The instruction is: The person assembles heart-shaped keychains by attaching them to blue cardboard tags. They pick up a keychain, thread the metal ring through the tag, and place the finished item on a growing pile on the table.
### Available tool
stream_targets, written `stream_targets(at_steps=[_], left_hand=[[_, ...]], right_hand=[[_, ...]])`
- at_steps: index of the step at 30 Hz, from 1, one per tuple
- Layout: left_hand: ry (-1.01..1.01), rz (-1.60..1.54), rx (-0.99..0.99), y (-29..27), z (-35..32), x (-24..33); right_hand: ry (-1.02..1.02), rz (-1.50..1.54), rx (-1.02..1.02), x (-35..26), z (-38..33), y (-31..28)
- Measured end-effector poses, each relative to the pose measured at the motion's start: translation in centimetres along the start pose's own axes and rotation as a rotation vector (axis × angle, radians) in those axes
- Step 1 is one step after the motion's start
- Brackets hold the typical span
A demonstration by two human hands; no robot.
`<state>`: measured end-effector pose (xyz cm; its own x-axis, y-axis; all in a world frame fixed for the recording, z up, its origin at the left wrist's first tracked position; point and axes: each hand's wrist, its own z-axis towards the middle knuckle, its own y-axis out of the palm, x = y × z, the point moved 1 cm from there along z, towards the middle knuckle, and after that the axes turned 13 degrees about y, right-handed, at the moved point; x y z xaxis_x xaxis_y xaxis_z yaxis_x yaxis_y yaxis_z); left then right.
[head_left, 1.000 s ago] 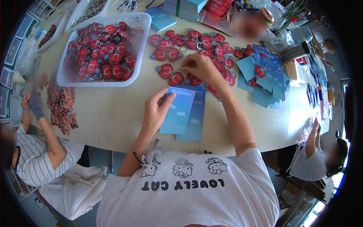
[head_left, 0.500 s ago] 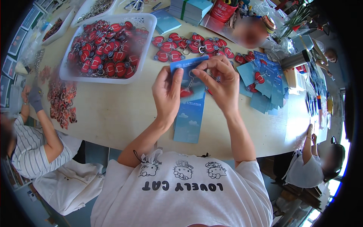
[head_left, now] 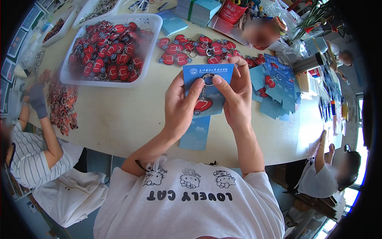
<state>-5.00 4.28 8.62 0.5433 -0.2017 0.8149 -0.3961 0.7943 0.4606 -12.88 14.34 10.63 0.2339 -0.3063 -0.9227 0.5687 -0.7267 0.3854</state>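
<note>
Above the table, a blue card (head_left: 218,102) is held upright between my two hands. A keychain with a red charm (head_left: 203,105) lies against its front, with a short chain leading up to a metal ring near the card's top. My left hand (head_left: 178,106) grips the card's left edge, its thumb beside the ring. My right hand (head_left: 237,104) grips the right edge, its thumb pressing at the ring's right side; its fingers are partly hidden behind the card. Below my hands, another blue card (head_left: 194,137) with clouds lies on the table.
A white tub (head_left: 115,84) heaped with red keychains stands left. Loose red keychains (head_left: 173,49) lie beyond my hands. Cards with keychains (head_left: 274,95) are piled right. Card stacks (head_left: 199,12) sit at the back. Co-workers sit on either side, one wearing a grey glove (head_left: 38,99).
The card has turned to face me more squarely and shifted slightly right. My right thumb has moved onto the ring, and the charm now rests against the card.
</note>
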Motion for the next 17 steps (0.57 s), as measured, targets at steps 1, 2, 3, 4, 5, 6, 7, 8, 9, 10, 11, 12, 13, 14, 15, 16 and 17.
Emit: stream_targets(at_steps=[1, 2, 3, 4, 5, 6, 7, 8, 9, 10, 11, 12, 13, 14, 15, 16, 17], left_hand=[[0.02, 0.045, -0.014, 0.1, -0.1, 0.2], [0.04, 0.09, -0.029, 0.0, -0.2, 0.3], [0.039, 0.108, -0.03, -0.1, -0.3, 0.4], [0.039, 0.126, -0.033, -0.3, -0.4, 0.4], [0.038, 0.144, -0.037, -0.5, -0.5, 0.5], [0.024, 0.151, -0.041, -0.6, -0.6, 0.4], [0.011, 0.156, -0.048, -0.7, -0.6, 0.2], [-0.003, 0.161, -0.058, -0.8, -0.6, 0.0], [0.005, 0.151, -0.065, -0.8, -0.8, -0.3], [-0.013, 0.177, -0.079, -0.8, -1.2, -0.9], [-0.018, 0.198, -0.105, -0.9, -1.4, -1.3], [-0.025, 0.217, -0.136, -1.0, -1.8, -1.6], [-0.029, 0.166, -0.155, -0.9, -2.0, -2.6], [-0.031, 0.113, -0.181, -1.1, -2.4, -3.4], [-0.008, 0.198, -0.272, -1.3, -2.5, -4.7], [0.045, 0.287, -0.358, -1.7, -2.6, -5.5], [0.094, 0.216, -0.426, 1.3, -0.6, -6.8]], right_hand=[[0.013, 0.012, -0.001, -0.3, -0.1, 0.3], [0.058, -0.008, -0.021, -0.5, -0.2, 0.4], [0.103, -0.028, -0.04, -0.7, -0.2, 0.3], [0.147, -0.048, -0.058, -0.8, -0.2, 0.2], [0.131, -0.105, -0.071, -0.6, -0.3, 0.2], [0.114, -0.161, -0.083, -0.4, -0.4, 0.1], [0.095, -0.219, -0.094, -0.2, -0.4, 0.0], [0.115, -0.228, -0.097, -0.1, -0.6, -0.2], [0.134, -0.236, -0.096, 0.1, -0.9, -0.3], [0.142, -0.246, -0.076, 0.2, -1.3, -0.9], [0.162, -0.199, -0.09, 0.3, -1.3, -1.6], [0.131, -0.211, -0.086, 1.0, -1.8, -2.1], [0.167, -0.226, -0.078, 1.2, -2.3, -3.0], [0.192, -0.247, -0.102, 0.4, -2.5, -3.7], [0.176, -0.272, -0.075, 0.6, -2.4, -6.0], [0.161, -0.307, -0.003, 0.0, -2.3, -8.5], [0.145, -0.339, 0.047, -0.7, -1.8, -10.9]])
